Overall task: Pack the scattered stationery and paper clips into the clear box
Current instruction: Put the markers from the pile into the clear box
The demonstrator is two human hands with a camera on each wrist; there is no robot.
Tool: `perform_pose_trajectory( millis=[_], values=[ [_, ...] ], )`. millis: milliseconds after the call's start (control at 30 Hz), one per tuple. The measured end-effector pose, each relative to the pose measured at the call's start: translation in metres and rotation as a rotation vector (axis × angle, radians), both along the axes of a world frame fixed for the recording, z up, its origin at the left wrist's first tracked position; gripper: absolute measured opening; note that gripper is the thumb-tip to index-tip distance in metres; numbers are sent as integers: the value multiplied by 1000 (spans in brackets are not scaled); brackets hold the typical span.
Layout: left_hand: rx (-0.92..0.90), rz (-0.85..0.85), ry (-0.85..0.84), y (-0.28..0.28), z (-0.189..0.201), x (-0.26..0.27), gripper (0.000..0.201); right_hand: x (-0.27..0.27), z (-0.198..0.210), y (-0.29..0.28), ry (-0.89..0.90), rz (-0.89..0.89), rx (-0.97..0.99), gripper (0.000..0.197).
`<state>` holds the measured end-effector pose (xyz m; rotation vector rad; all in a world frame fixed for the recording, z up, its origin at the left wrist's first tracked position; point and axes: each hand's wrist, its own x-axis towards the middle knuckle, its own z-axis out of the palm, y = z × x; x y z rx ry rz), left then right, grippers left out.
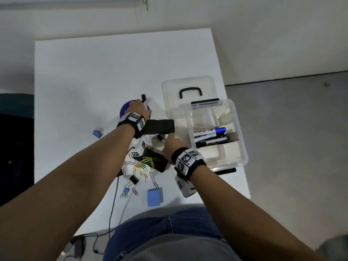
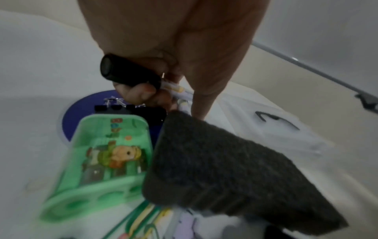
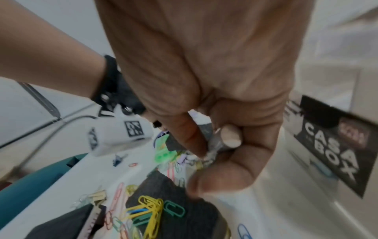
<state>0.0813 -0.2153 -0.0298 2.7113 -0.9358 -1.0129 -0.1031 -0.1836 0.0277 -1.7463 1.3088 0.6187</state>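
The clear box [image 1: 239, 129] stands open at the table's right edge, with several markers [image 1: 211, 136] lying in its middle compartment. My left hand [image 1: 140, 107] is over a purple disc [image 1: 124, 112]; it grips a black marker [image 2: 126, 72] together with pastel pens [image 2: 175, 90]. Just left of the box, my right hand [image 1: 168, 141] pinches a black-capped marker [image 1: 160, 137], which looks grey between the fingers [image 3: 231, 135] in the right wrist view. Coloured paper clips [image 1: 143, 164] lie heaped on a dark felt pad near my right wrist.
The box lid [image 1: 188, 87] with a black handle lies behind the box. A dark felt eraser [image 1: 158, 126] sits between my hands, and a green cartoon case [image 2: 110, 153] lies under my left wrist. A blue binder clip [image 1: 98, 131], a blue block [image 1: 154, 196] and a black binder clip [image 1: 134, 178] are scattered about.
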Motion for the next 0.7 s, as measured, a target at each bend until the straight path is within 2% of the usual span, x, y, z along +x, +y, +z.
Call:
perform_pose_trajectory(
  millis=[67, 167, 300, 367, 433, 533, 600, 700],
  values=[
    [33, -14, -37, -1, -6, -2, 49, -5, 13, 3, -36, 74, -1, 54],
    [-24, 17, -34, -2, 7, -12, 45, -21, 43, -6, -171, 88, 2, 41],
    [-300, 16, -153, 5, 42, -28, 31, -56, 80, -32, -420, 35, -99, 13],
    [-425, -13, -60, 17, 63, -41, 22, -79, 83, -47, -498, 43, -221, 7],
    [-497, -114, 66, 31, 82, -60, 15, -104, 77, -62, -475, 103, -421, 9],
    [-530, -276, 223, 44, 99, -87, 20, -136, 64, -85, -270, 198, -649, 24],
    [-468, -370, 247, 44, 105, -103, 20, -144, 57, -94, -198, 262, -674, 28],
    [-397, -522, 231, 39, 111, -126, 18, -145, 51, -97, -242, 317, -564, 29]
  ],
)
